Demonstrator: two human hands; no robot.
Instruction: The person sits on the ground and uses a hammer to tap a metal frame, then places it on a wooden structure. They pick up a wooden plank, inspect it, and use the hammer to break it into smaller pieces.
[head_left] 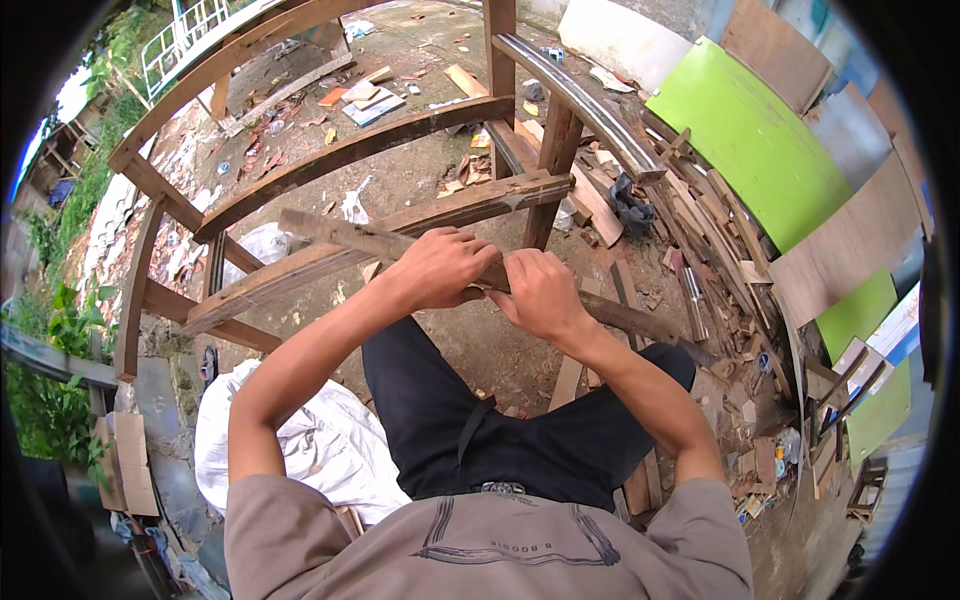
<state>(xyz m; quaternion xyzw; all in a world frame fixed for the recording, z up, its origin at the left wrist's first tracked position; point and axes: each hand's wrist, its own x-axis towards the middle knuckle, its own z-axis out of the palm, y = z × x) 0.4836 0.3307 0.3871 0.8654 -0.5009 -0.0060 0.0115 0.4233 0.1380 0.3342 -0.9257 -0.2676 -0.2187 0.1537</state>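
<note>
A long, worn wooden batten [342, 233] lies slantwise in front of me, its left end higher in view and its right end passing beyond my right knee. My left hand [447, 268] is closed around its middle, fingers over the top. Close beside it, my right hand [541, 296] grips the same batten with the thumb toward the left hand. Just past my hands stands a brown wooden frame [480, 203] of several rails and posts. The batten's left part overlaps the frame's nearest rail in view; I cannot tell whether they touch.
White cloth [335, 440] lies bunched at my left. Scrap wood [598, 208] litters the ground at the right, and green panels [750, 140] lean beyond it. A shiny metal strip [585, 103] runs along the frame's upper right. Small debris is scattered behind the frame.
</note>
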